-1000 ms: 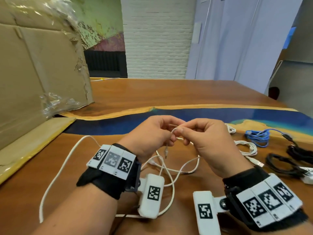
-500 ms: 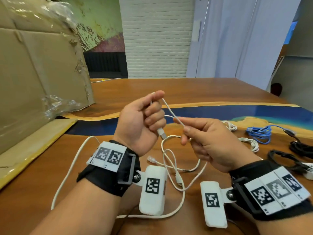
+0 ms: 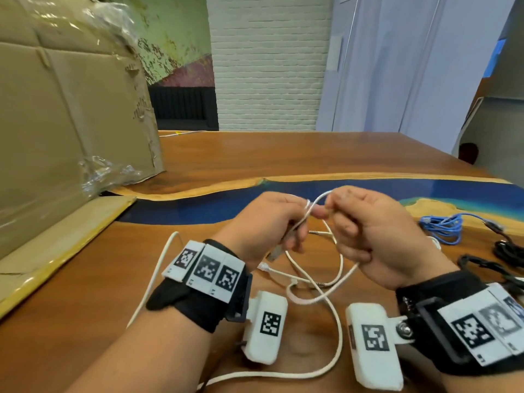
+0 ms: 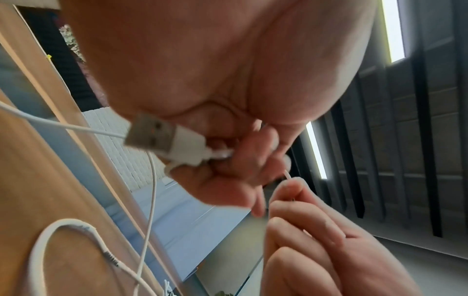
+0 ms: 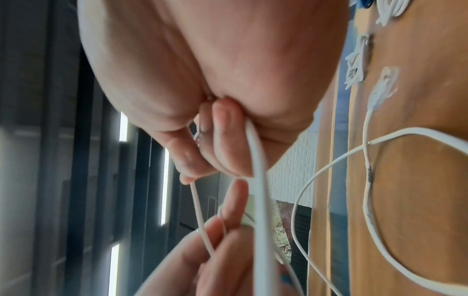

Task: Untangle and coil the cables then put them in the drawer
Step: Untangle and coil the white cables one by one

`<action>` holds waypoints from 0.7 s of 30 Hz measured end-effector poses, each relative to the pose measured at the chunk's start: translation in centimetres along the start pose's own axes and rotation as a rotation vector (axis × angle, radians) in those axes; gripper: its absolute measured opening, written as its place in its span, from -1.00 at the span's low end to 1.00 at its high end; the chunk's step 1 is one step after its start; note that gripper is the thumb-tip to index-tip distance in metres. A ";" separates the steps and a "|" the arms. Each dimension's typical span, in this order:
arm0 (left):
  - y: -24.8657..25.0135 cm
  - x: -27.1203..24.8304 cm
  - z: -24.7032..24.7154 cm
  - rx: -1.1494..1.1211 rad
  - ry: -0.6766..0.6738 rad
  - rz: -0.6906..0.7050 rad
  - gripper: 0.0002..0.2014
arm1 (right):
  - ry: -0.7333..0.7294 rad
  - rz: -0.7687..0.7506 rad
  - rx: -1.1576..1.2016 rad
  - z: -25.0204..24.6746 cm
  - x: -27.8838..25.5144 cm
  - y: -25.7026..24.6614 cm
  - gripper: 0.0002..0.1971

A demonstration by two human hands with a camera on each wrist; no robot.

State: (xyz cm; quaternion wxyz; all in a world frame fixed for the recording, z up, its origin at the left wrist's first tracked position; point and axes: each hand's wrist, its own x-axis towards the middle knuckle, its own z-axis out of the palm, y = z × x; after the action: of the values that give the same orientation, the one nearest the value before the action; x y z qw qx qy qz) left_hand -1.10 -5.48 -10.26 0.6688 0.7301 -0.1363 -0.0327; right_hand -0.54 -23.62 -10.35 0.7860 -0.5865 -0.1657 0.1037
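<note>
Both hands are together above the wooden table (image 3: 283,154), working a thin white USB cable (image 3: 319,197). My left hand (image 3: 303,214) grips it with curled fingers, and the USB plug (image 4: 162,138) sticks out below the palm. My right hand (image 3: 330,207) pinches the same cable between thumb and forefinger, so a short loop arches between the hands. A thicker white cable (image 5: 257,176) runs under the right hand's curled lower fingers. Below the hands, loose white cable strands (image 3: 337,330) cross each other on the table, one ending in a clear plug (image 3: 265,267).
A big cardboard box (image 3: 71,114) stands at the left on a flattened sheet. To the right lie a coiled blue cable (image 3: 442,225), black cables (image 3: 507,251) and a white coil (image 3: 436,242) partly hidden by my right hand. A blue resin strip (image 3: 198,207) crosses the table.
Half a second ago my left hand was lifted, drawing the thin cable up and away from the right. Now it has come back down and both hands meet, with a short loop between them.
</note>
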 end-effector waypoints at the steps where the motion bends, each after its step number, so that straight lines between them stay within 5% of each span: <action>1: 0.1 -0.2 0.1 0.004 -0.031 -0.023 -0.67 | 0.040 -0.021 0.052 -0.5 0.1 -0.2 -0.77; 5: 0.3 -0.5 -0.2 -0.200 -0.121 -0.076 -0.53 | 0.125 -0.026 0.068 -1.5 0.7 0.4 -0.77; 8: 0.7 -0.4 -0.3 -0.367 -0.137 -0.034 -0.66 | 0.131 0.006 0.000 -1.7 1.0 1.0 -0.77; 14: 1.8 0.1 -1.3 -0.804 0.017 0.174 -0.67 | -0.017 0.176 -0.277 -1.1 0.5 1.5 -0.72; 18: 1.3 0.6 -1.4 -0.709 0.222 0.256 -0.70 | -0.213 0.224 -0.457 0.8 -0.2 2.1 -0.74; 21: 0.6 0.7 -0.5 -0.451 0.214 0.220 -0.72 | -0.310 0.155 -0.488 1.9 -0.8 1.9 -0.76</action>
State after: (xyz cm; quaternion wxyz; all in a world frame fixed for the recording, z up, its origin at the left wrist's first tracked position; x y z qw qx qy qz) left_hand -0.40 -5.23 -9.56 0.8246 0.5429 -0.1327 0.0879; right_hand -1.97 -21.67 -11.75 0.5769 -0.7461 -0.2585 0.2090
